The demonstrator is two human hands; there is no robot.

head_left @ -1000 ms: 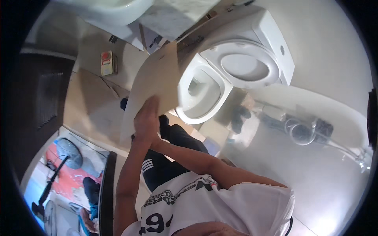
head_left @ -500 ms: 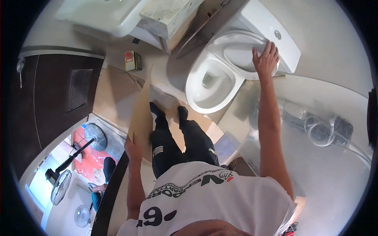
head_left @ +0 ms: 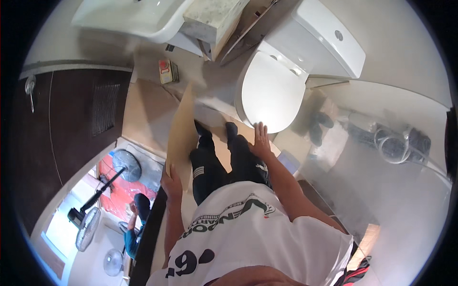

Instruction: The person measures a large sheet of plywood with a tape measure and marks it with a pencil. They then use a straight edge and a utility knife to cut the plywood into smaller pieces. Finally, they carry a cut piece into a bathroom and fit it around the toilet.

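A white toilet (head_left: 315,43) stands ahead of me to the right, its lid (head_left: 272,90) lying down over the bowl. My right hand (head_left: 261,142) is at the front edge of that lid, fingers stretched out and nothing held in them. Whether the fingertips press on the lid or only hover beside it is hard to make out. In my left hand (head_left: 172,183) is a thin tan sheet (head_left: 181,126), like cardboard or board, gripped by its lower end. It stands up on edge to the left of my legs.
A red and yellow box (head_left: 165,71) rests on the floor beneath a white washbasin (head_left: 133,21). Left is a dark door (head_left: 71,128); through the doorway are a standing fan (head_left: 88,229) and another person (head_left: 133,233). A hazy glass panel (head_left: 362,176) fills the right, coiled hose behind it.
The toilet lid has come down from its raised position onto the bowl. My right hand has moved from the raised lid down to its front edge. The left hand keeps the tan sheet.
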